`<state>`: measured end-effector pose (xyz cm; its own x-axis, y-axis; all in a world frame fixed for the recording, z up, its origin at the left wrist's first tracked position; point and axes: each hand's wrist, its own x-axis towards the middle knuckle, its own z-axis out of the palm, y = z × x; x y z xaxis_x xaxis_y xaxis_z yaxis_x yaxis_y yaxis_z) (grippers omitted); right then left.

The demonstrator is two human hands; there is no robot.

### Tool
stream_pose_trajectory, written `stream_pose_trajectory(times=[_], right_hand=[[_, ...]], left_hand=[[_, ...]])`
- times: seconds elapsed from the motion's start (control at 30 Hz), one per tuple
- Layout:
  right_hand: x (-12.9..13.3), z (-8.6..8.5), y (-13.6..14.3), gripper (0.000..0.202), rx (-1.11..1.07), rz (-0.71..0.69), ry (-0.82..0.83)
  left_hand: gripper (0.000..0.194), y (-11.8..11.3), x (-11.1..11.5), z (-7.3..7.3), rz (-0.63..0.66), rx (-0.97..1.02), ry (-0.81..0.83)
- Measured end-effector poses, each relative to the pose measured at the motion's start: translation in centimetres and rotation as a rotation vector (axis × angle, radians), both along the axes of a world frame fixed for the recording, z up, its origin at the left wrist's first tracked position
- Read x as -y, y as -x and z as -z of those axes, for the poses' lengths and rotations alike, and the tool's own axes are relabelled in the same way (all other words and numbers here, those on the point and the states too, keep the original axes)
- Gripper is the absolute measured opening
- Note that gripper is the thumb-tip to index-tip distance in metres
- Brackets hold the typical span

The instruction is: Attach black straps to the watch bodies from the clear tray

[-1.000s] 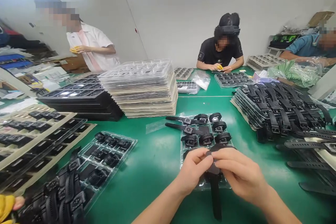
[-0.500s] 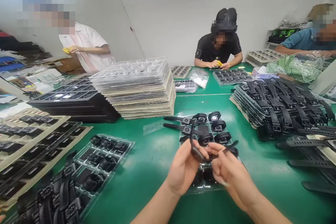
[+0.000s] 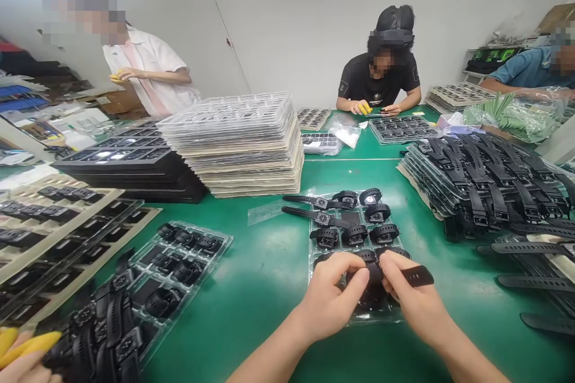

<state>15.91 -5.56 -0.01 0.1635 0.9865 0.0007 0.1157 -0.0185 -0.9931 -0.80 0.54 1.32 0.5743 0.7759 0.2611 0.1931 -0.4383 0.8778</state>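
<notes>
Between my two hands, above the lower part of a clear plastic tray (image 3: 314, 263), is a black-strapped smartwatch (image 3: 418, 276). My left hand (image 3: 335, 290) is closed on it, thumb and fingers pinching near its middle. My right hand (image 3: 411, 296) pinches the strap beside it, and the strap's free end sticks out to the right. The watch body is mostly hidden by my fingers. Several watches with curled straps (image 3: 354, 233) sit in the tray. Two watches with straight straps (image 3: 299, 198) lie across its upper left corner, straps reaching out over the green table (image 3: 269, 263).
Left stands another tray of watches (image 3: 184, 239) with a heap of watches (image 3: 108, 323); a co-worker's hand in yellow finger covers (image 3: 27, 350) is beside it. Behind rises a tall tray stack (image 3: 242, 149). Right, watches cover stacked trays (image 3: 489, 179). Other people sit or stand around.
My hands have drawn closer and turned backs upward over the watch, whose raised strap has come down. A co-worker's yellow-covered hand has come further into view at the lower left.
</notes>
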Motion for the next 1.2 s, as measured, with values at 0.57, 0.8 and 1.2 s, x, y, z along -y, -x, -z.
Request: stream_pose_trajectory(times=[0.57,0.8,1.2], right_hand=[[-0.2,-0.1,0.0,0.052,0.015,0.073,0.1],[0.8,-0.5,0.1,0.068,-0.025,0.015,-0.106],[0.0,0.3,2.8,0.051,-0.32,0.128,0.003]], left_hand=[[0.027,-0.4,-0.2,1.1,0.055,0.051,-0.392],[0.039,-1.3,0.4,1.8,0.006,0.413,0.494],[0.041,-1.9,1.0,1.2,0.042,0.634,0.723]])
